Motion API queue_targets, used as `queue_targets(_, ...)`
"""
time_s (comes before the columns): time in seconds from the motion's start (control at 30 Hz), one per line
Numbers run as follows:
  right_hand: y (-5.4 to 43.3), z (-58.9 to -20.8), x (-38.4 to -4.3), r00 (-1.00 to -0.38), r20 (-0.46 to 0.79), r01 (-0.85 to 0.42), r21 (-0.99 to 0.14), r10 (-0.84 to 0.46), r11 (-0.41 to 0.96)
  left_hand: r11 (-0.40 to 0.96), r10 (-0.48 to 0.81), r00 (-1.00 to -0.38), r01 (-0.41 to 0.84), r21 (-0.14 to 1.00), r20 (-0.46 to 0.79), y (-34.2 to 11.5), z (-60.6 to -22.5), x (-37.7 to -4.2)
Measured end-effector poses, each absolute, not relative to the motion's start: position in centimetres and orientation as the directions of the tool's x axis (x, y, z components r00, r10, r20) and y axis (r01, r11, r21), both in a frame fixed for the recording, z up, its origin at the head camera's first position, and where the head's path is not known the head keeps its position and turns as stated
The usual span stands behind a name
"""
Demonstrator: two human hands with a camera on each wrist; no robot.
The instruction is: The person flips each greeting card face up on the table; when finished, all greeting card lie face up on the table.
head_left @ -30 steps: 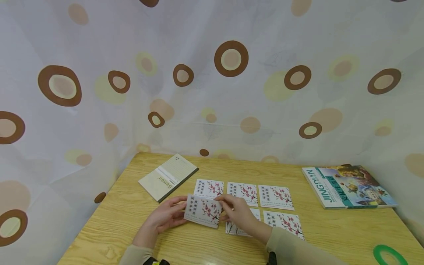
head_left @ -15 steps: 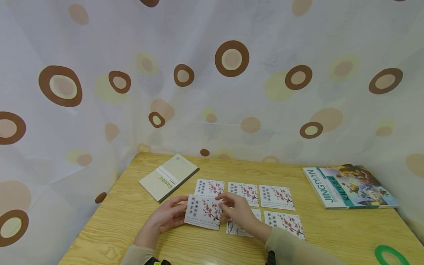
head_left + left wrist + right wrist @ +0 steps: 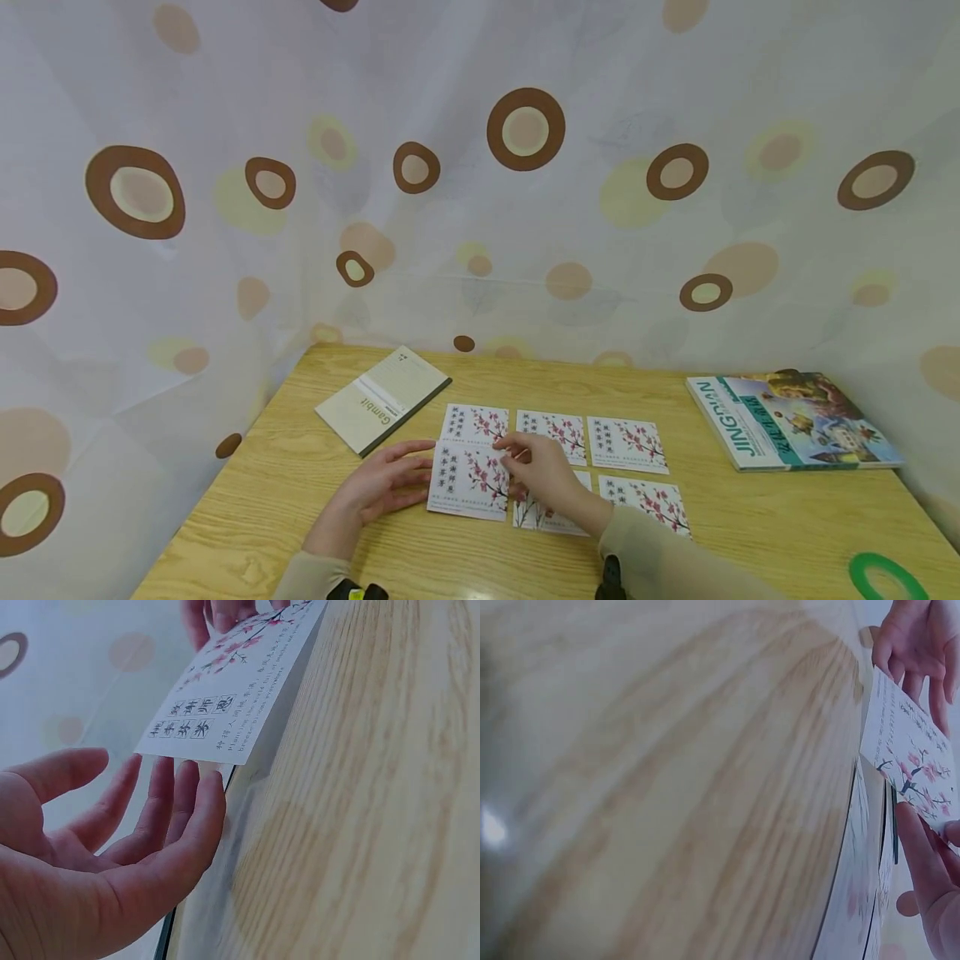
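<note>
A white card printed with pink blossom branches and dark characters is held slightly above the table, in front of other cards like it. My right hand pinches its right edge between thumb and fingers. At the opposite edge is my left hand, its fingers spread and relaxed, thumb apart from the card. In the left wrist view, the fingertips of the left hand come right up to the card's edge. The right wrist view has the right thumb and fingers at the card's blossom end.
Matching cards lie in two rows, including a back-row card and a front-row card. A Gambit notebook lies at the back left. At the right are a colourful book and a green ring. Patterned cloth hangs behind.
The held card has moved a little to the right and tilted flatter, in my right hand's pinch. My left fingers now lie just at its left edge, more of them showing.
</note>
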State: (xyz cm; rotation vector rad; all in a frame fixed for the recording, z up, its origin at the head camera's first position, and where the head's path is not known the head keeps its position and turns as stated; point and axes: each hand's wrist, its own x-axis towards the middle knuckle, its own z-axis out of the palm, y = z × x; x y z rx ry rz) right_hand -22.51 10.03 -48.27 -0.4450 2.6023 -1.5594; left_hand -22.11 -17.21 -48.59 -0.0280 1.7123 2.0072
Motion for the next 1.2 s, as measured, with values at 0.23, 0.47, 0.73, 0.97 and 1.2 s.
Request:
queue_targets(0.23, 10.1, -48.5, -23.1, -0.96, 0.096, -0.223, -0.833, -0.265, 0.506, -0.086, 0.374, -0.865, -0.391, 0.916, -0.334, -17.2, -48.4, -22.2)
queue_targets(0.47, 9.8, -48.6, -23.3, -0.957, 0.071, -0.207, -0.847, -0.281, 0.49, -0.069, 0.368, -0.864, -0.394, 0.917, -0.343, -17.2, -48.2, -22.1)
queue_targets(0.73, 9.5, -48.6, -23.5, -0.949, 0.067, -0.224, -0.832, -0.308, 0.507, -0.048, 0.348, -0.87, -0.388, 0.92, -0.349, -17.3, -48.3, -22.0)
queue_targets(0.97, 9.1, -48.6, -23.7, -0.946, 0.051, -0.23, -0.803, -0.321, 0.549, -0.04, 0.339, -0.872, -0.388, 0.921, -0.352, -17.4, -48.2, -22.1)
queue_targets(1.2, 8.8, -48.5, -23.6, -0.944, 0.03, -0.218, -0.804, -0.329, 0.553, -0.019, 0.328, -0.873, -0.389, 0.921, -0.362, -17.5, -48.1, -22.0)
